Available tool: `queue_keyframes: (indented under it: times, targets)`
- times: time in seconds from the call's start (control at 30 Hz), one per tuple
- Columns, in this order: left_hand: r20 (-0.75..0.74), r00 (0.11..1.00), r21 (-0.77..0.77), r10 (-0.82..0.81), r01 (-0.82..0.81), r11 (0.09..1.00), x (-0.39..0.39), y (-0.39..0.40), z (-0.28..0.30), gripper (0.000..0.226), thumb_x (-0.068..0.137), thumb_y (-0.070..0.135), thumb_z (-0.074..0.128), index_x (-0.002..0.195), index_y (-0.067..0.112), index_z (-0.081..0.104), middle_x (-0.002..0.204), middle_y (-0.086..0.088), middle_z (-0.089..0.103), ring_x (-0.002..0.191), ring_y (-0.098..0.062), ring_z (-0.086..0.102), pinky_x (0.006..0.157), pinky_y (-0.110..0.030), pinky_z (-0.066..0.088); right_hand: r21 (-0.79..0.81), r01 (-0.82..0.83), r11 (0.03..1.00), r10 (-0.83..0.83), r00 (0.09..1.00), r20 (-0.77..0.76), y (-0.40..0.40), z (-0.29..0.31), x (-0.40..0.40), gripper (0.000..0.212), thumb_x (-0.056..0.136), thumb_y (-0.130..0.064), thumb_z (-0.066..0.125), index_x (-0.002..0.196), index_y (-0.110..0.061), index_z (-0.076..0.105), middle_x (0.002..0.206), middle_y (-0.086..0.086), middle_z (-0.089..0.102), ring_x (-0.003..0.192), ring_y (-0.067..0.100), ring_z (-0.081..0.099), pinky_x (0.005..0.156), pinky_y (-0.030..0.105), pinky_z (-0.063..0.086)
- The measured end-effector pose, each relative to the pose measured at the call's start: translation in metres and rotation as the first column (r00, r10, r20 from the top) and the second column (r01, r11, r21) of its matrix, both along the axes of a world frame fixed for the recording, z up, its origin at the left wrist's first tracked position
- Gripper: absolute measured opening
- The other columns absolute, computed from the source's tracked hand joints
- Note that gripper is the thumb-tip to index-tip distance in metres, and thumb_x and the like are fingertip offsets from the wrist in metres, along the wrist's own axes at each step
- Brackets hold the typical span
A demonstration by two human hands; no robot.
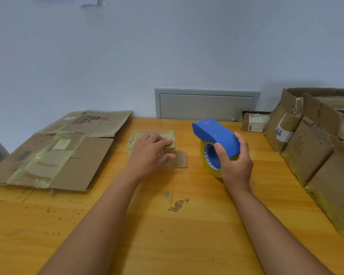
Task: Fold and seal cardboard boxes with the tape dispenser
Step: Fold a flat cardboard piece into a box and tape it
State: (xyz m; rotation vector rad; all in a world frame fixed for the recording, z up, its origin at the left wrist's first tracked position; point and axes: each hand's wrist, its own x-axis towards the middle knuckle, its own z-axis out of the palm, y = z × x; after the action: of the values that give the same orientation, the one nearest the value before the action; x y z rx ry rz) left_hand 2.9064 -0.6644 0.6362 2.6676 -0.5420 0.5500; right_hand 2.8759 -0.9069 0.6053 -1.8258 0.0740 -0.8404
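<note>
A small cardboard box (139,136), covered in yellowish tape, sits on the wooden table (167,225) at the centre. One flap lies open flat to its right. My left hand (150,153) rests on top of the box, its fingers curled over the right end with the thumb against the side. My right hand (233,162) grips a blue tape dispenser (213,132) with a yellowish tape roll, held just above the table to the right of the box. The dispenser's nose points away toward the wall.
Flattened taped cardboard sheets (54,153) lie on the table's left. Several taped cardboard boxes (314,151) stand stacked along the right edge, with a small labelled box (254,122) behind. A grey wall panel (206,105) sits behind the table.
</note>
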Motion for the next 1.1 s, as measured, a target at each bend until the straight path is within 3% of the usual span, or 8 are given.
queue_keyframes:
  times: [0.2,0.4,0.5,0.63,0.8,0.97,1.1]
  targets:
    - [0.022,1.0,0.009,0.005,-0.005,1.0,-0.002,-0.001,-0.002,0.058,0.085,0.055,0.064,0.135,0.027,0.058,0.118,0.009,0.055,0.111,-0.013,0.04,0.098,-0.033,0.032,-0.001,0.004,1.0,-0.004,1.0,0.003,0.0,0.001,0.001,0.073,0.083,-0.054,0.062,0.144,-0.017,0.046,0.124,-0.012,0.049,0.102,-0.001,0.047,0.074,-0.001,0.038]
    - [-0.074,0.996,0.071,-0.047,0.053,0.996,-0.006,0.005,0.006,0.086,0.07,0.073,0.038,0.142,0.029,0.05,0.123,0.011,0.048,0.108,-0.006,0.03,0.094,-0.027,0.022,0.002,-0.002,1.0,0.002,1.0,0.002,0.0,0.0,0.002,0.074,0.083,-0.055,0.061,0.144,-0.018,0.045,0.126,-0.013,0.048,0.107,0.003,0.049,0.075,0.003,0.039]
    - [0.008,1.0,0.03,0.028,-0.028,0.999,-0.005,-0.002,0.0,0.067,0.081,0.073,0.054,0.131,0.029,0.059,0.115,0.01,0.053,0.109,-0.013,0.04,0.093,-0.031,0.03,0.005,-0.006,1.0,0.006,1.0,0.001,0.0,-0.001,0.001,0.074,0.083,-0.055,0.061,0.145,-0.018,0.045,0.126,-0.012,0.048,0.107,0.003,0.048,0.074,0.001,0.04]
    - [0.115,0.99,-0.05,0.08,-0.075,0.996,0.0,-0.012,-0.009,0.036,0.09,0.047,0.064,0.116,0.023,0.068,0.105,0.006,0.06,0.104,-0.02,0.048,0.086,-0.033,0.03,0.005,-0.007,1.0,0.007,1.0,0.004,0.0,-0.001,0.0,0.073,0.083,-0.055,0.061,0.144,-0.018,0.046,0.125,-0.013,0.049,0.105,0.001,0.048,0.074,0.001,0.04]
    - [0.116,0.993,-0.051,0.016,-0.01,0.999,0.005,-0.006,-0.007,0.031,0.091,0.04,0.065,0.116,0.022,0.07,0.103,0.007,0.061,0.099,-0.016,0.046,0.082,-0.032,0.028,0.004,-0.01,1.0,0.01,1.0,0.004,0.0,0.0,0.001,0.073,0.083,-0.055,0.061,0.144,-0.017,0.045,0.124,-0.012,0.048,0.103,0.001,0.048,0.073,0.0,0.039]
    - [0.14,0.989,-0.032,-0.056,0.061,0.998,0.005,-0.002,-0.008,0.024,0.091,0.024,0.067,0.113,0.016,0.07,0.1,0.002,0.064,0.093,-0.025,0.05,0.078,-0.034,0.03,0.002,-0.002,1.0,0.002,1.0,0.005,-0.001,-0.001,0.002,0.073,0.083,-0.055,0.061,0.144,-0.018,0.046,0.124,-0.012,0.049,0.104,0.0,0.049,0.074,0.002,0.04]
    - [0.113,0.991,0.002,-0.068,0.068,0.998,0.006,-0.001,-0.005,0.024,0.092,0.023,0.066,0.115,0.017,0.068,0.105,0.002,0.063,0.097,-0.023,0.047,0.081,-0.035,0.034,0.007,-0.005,1.0,0.005,1.0,0.001,-0.001,-0.001,0.002,0.073,0.083,-0.055,0.062,0.144,-0.019,0.045,0.125,-0.013,0.049,0.107,0.002,0.049,0.076,0.003,0.04]
